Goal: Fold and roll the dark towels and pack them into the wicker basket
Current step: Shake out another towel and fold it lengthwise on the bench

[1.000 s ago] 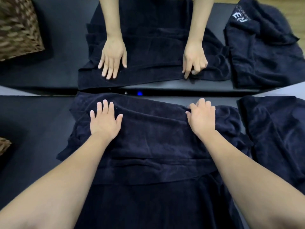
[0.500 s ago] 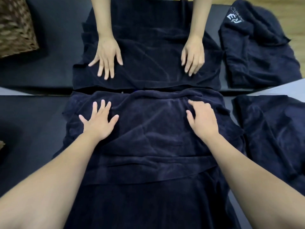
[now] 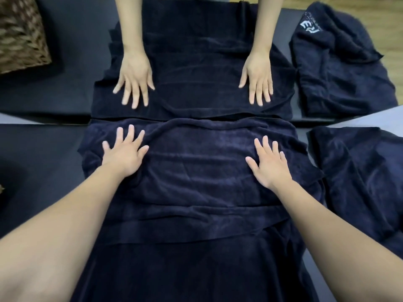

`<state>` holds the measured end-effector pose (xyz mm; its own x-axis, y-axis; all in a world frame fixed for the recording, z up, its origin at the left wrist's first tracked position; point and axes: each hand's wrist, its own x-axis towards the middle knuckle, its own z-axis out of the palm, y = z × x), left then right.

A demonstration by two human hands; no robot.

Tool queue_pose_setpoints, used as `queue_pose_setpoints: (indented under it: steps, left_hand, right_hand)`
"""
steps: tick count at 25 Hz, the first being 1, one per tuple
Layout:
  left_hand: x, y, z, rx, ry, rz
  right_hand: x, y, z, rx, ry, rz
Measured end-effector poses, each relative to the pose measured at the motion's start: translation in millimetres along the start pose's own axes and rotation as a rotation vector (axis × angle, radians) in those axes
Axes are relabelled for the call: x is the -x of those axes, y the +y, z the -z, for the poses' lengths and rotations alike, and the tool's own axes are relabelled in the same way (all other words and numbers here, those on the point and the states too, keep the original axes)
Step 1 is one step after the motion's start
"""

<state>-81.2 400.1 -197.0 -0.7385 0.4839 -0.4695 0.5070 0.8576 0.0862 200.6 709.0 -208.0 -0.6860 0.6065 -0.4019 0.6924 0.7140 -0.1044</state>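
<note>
A dark navy towel (image 3: pixel 196 177) lies spread on the black table (image 3: pixel 39 166), folded over with its fold running along the far edge. My left hand (image 3: pixel 124 153) rests flat on its far left part, fingers spread. My right hand (image 3: pixel 268 164) presses flat on the far right part, fingers apart. Neither hand grips the cloth. Only a sliver of the wicker basket (image 3: pixel 1 189) shows at the left edge. A second dark towel (image 3: pixel 359 182) lies crumpled to the right.
A mirror stands along the table's far edge. In it I see the reflected hands (image 3: pixel 135 79), the reflected basket (image 3: pixel 19 33) and the reflected second towel with a white logo (image 3: pixel 309 26). Bare black tabletop lies to the left.
My right hand has let go of the towel's far fold and now lies flat. Both hands have spread their fingers. The fold has shifted up against the far edge.
</note>
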Motion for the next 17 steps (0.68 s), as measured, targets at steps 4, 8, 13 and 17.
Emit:
queue_pose_setpoints:
  steps: [4,8,13,17]
  left_hand:
    - [52,10,-18,0.1,0.255,-0.093]
    - [128,-4,-51,0.299,0.488,0.02]
    - [205,-43,-103,0.267,0.383,0.294]
    - [243,-63,-122,0.434,0.321,0.491]
  right_hand:
    - [19,4,9,0.009,0.097,0.005]
    - [75,18,6,-0.081,0.098,-0.034]
    - [156,27,-22,-0.102,0.03,-0.167]
    - [215,20,-56,-0.194,0.026,-0.307]
